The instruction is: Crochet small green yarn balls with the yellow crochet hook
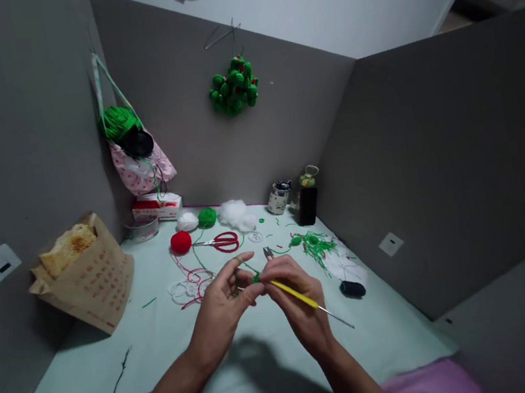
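Observation:
Between my fingertips, over the middle of the table, is a small piece of green crochet work [256,278]. My left hand [229,298] pinches it, and green yarn runs over the raised left index finger. My right hand [296,297] grips a crochet hook [294,294] with a yellow handle, its metal shaft pointing down to the right. The hook's working tip is hidden at the fingers. Just beyond lie red-handled scissors [226,242], a red yarn ball [181,242], a green yarn ball [207,217] and small pliers [268,253].
A paper bag with flatbread [100,275] stands at left. White stuffing [236,216], a patterned cup [279,198] and a phone [308,206] sit at the back. Green yarn scraps [319,247] and a dark spool [352,289] lie right. Grey partitions [448,174] enclose the table.

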### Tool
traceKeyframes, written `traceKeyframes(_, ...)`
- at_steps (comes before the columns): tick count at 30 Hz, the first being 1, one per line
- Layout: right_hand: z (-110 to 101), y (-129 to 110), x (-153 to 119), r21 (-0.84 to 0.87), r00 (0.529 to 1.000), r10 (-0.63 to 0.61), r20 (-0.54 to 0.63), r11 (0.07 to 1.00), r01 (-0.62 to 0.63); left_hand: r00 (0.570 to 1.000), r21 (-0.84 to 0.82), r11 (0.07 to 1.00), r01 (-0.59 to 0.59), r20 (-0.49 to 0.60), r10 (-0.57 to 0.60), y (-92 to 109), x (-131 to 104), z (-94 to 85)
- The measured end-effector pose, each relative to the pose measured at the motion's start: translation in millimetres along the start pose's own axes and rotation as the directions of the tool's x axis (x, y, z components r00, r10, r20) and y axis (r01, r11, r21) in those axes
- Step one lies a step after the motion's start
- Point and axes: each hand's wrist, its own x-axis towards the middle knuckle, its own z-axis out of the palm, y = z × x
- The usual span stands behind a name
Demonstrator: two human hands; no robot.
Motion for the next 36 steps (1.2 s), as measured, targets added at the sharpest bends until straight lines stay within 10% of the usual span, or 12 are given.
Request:
traceKeyframes(4,1.1,9.6,-1.8,0.197,0.982,0.191,0.008,0.962,-0.189,0.996,-0.223,0.971,0.083,0.033,-0.077,-4.6,-0.1,4.3)
traceKeyframes(10,11.4,30.8,5.1,0.606,0.833,0.517,0.196,0.604,-0.518,0.979,-0.358,0.911,0.203,0.085,-0.185,-7.4,4.8,-1.3)
traceKeyframes(23,19.7,57.1,27.0,0.513,0.860,0.483,0.165,0.702,-0.493,0.957,-0.401,0.874,0.273,0.023,-0.288,-16.5,36.1,-15.6)
traceKeyframes(36,17.5,130.2,8.0,0.467,0.718,0.660,0.222,0.574,-0.672,0.872,-0.600,0.687,0.409,0.037,-0.488,-102.5,48.2,-25.4)
